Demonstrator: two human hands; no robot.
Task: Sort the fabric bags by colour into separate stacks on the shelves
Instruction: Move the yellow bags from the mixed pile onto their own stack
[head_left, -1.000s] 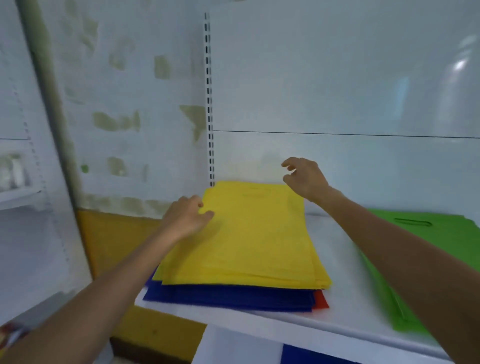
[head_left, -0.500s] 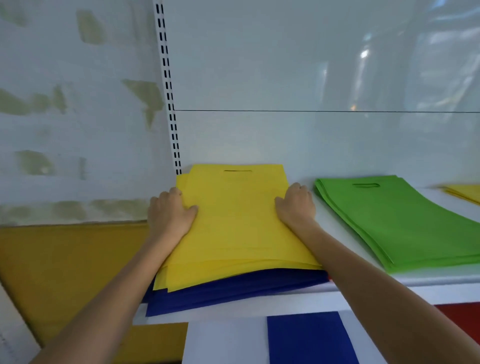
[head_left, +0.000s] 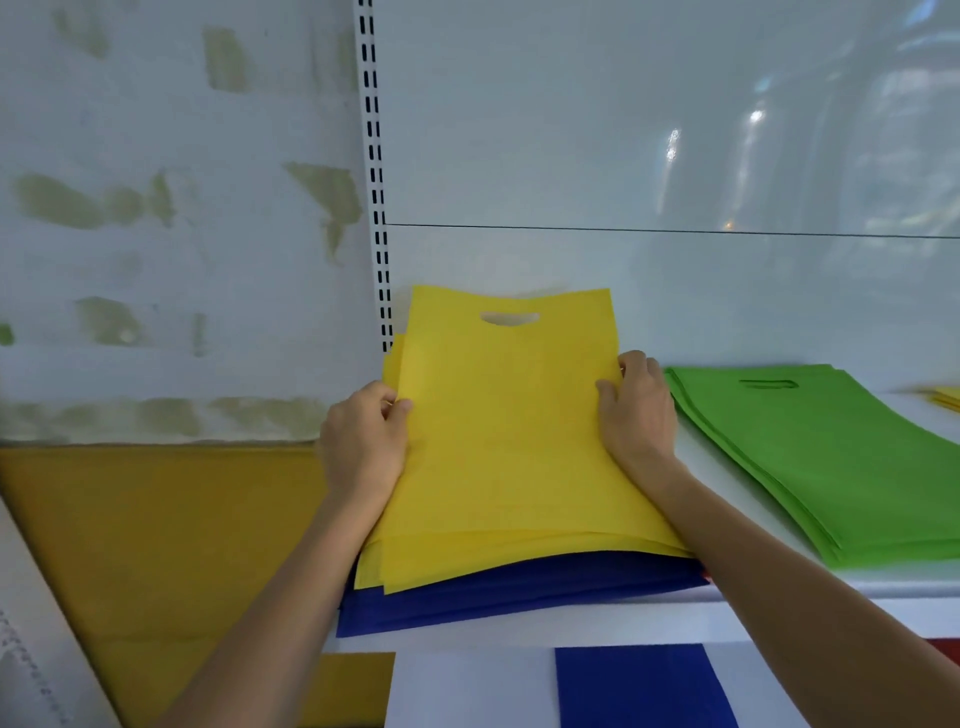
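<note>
A pile of yellow fabric bags lies on top of dark blue bags at the left end of the white shelf. The far end of the top yellow bags is tilted up, showing the handle cut-out. My left hand grips the pile's left edge, thumb on top. My right hand grips the right edge, fingers curled over it. A stack of green bags lies to the right on the same shelf. More yellow bags show at the far right edge.
A slotted white upright runs up the back panel just behind the yellow pile. A patchy white wall with a yellow band is on the left. Below the shelf, a blue bag and a red strip show.
Both hands came to the sides of the yellow pile, took hold of it, and have lifted its far end so the handle hole shows. The camera view has moved closer.
</note>
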